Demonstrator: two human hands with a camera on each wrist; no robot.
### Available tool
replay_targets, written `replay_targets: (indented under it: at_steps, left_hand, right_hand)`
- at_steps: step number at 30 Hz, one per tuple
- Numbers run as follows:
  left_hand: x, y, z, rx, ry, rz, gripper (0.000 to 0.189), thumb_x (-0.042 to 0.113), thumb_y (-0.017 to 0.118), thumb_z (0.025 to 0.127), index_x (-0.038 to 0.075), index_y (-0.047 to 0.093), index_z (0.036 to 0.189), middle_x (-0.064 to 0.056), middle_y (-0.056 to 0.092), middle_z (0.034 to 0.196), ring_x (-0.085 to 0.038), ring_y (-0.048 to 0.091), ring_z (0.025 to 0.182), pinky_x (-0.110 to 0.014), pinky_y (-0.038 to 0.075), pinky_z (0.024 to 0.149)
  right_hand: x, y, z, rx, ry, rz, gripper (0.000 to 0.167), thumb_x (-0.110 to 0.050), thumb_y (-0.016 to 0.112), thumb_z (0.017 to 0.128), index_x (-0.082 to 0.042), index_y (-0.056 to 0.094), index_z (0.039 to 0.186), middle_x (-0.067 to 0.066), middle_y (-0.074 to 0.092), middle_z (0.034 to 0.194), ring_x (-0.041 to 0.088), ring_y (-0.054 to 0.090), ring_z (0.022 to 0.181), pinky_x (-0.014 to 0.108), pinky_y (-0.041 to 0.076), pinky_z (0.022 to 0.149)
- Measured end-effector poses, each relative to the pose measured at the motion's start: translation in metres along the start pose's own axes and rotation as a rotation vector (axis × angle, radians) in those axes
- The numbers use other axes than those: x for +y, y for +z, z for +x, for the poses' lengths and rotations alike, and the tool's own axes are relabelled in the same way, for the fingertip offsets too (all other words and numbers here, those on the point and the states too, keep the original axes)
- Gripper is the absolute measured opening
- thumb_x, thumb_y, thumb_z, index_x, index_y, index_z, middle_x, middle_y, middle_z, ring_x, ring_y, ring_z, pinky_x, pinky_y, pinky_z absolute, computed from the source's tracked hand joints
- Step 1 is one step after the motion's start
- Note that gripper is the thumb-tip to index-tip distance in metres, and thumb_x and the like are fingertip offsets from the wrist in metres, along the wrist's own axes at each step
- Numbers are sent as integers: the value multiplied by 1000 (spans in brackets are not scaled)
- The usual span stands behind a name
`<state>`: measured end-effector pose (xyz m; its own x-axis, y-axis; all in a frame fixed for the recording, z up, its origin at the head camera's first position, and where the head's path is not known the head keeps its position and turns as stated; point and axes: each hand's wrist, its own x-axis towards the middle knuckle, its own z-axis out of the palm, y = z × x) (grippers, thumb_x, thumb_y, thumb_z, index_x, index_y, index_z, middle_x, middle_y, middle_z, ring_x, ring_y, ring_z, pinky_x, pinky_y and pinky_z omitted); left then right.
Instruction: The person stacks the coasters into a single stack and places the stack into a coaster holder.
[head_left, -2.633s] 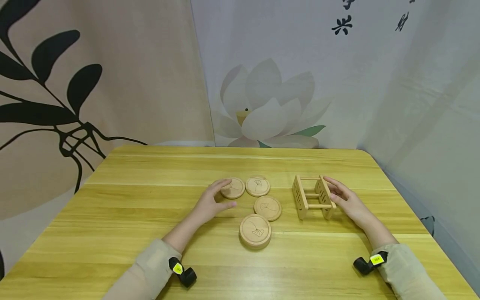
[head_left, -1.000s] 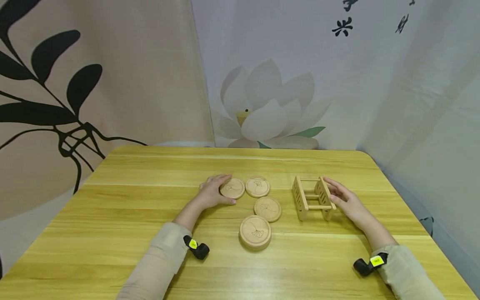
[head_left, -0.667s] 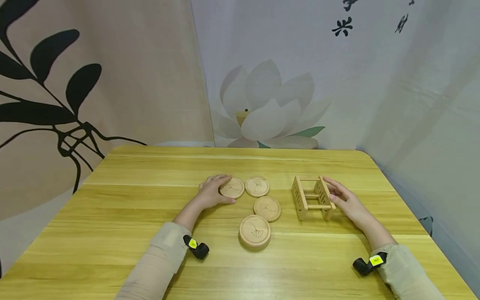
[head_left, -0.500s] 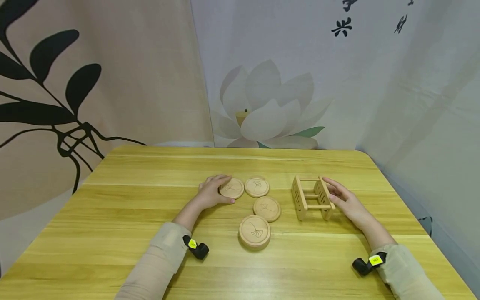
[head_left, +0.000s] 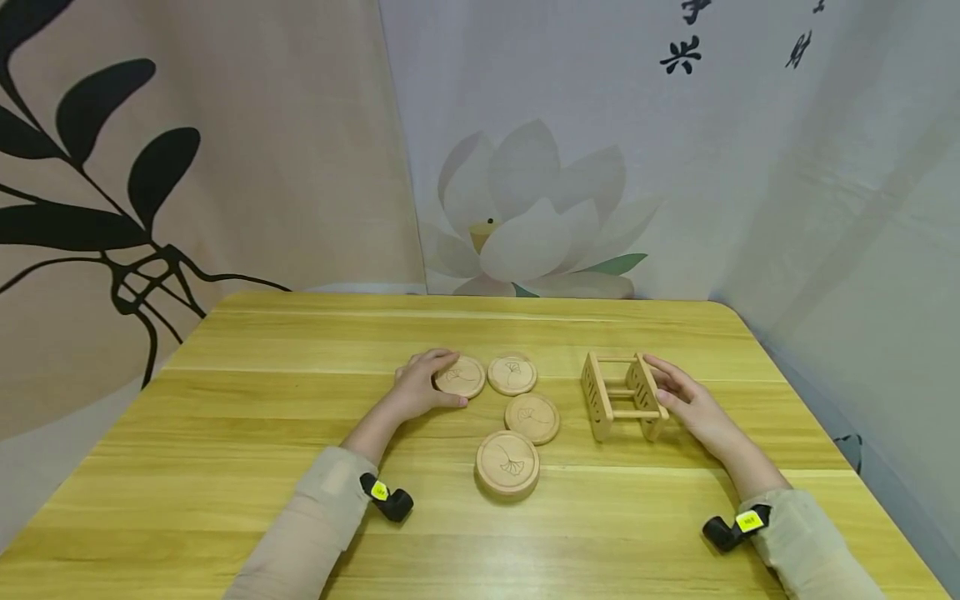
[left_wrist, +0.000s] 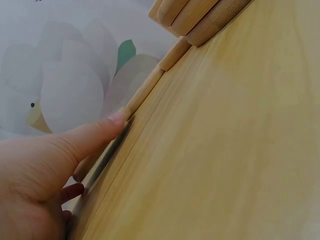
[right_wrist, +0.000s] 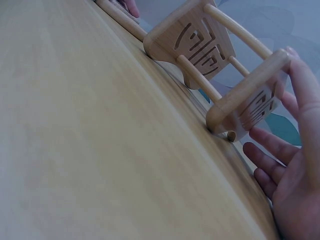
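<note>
Round wooden coasters engraved with ginkgo leaves lie mid-table. My left hand (head_left: 417, 387) grips the far-left coaster (head_left: 462, 379) by its edge, thumb in front and fingers at the far side; the coaster lies flat. In the left wrist view the thumb (left_wrist: 95, 135) is low beside its rim. Right of it is another single coaster (head_left: 512, 375), with a third coaster (head_left: 532, 418) nearer. A coaster stack (head_left: 507, 463) stands in front. On the right stands a wooden rack (head_left: 600, 396) with slotted sides and dowels. My right hand (head_left: 690, 404) touches its right side with loosely extended fingers.
The wooden table (head_left: 300, 400) reaches back to a printed curtain (head_left: 555, 192) with a lotus and dark leaves. A black wrist camera sits on each sleeve, the left camera (head_left: 390, 502) and the right camera (head_left: 727, 532).
Since the oldest frame, my left hand has moved forward, lowered, and closed around the far-left coaster's edge; it has stayed there in the later frames. The right hand and rack have stayed put.
</note>
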<state>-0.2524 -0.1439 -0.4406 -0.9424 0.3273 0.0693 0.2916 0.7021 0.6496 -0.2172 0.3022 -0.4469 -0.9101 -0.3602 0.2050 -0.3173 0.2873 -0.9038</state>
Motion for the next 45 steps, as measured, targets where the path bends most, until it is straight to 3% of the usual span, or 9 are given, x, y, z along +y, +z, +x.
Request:
replay_targets:
  at_steps: [12,21,32,45]
  left_hand:
    - [-4,1,-3,46,43,-41,86,35,84,72,7,45,143,-13,39,146,-35,30,133,-58,17,105]
    - [-2,-2,-12,79,66,-53,88,34,87,69,6,46,142,-14,41,144,-36,32,131,-58,18,106]
    - [11,-4,-21,69,66,-101,89,34,87,68,8,46,142,-9,42,144,-33,32,131,-58,22,106]
    - [31,0,-34,51,102,-161,88,29,89,66,7,48,141,-12,40,146,-34,29,134,-60,21,106]
  right_hand:
    - [0,0,-1,1,6,-7,52,-11,43,103,-9,26,152,32,39,139,0,49,112,17,41,88]
    - [0,-1,1,-2,6,-1,52,-11,43,103,-9,26,152,31,38,139,0,50,112,17,41,88]
    - [1,-1,0,6,7,-18,52,-11,44,103,-8,26,151,32,39,139,-1,49,111,16,41,88]
    - [1,-1,0,3,12,-5,52,-11,44,103,-9,26,152,31,39,139,0,50,111,16,41,88]
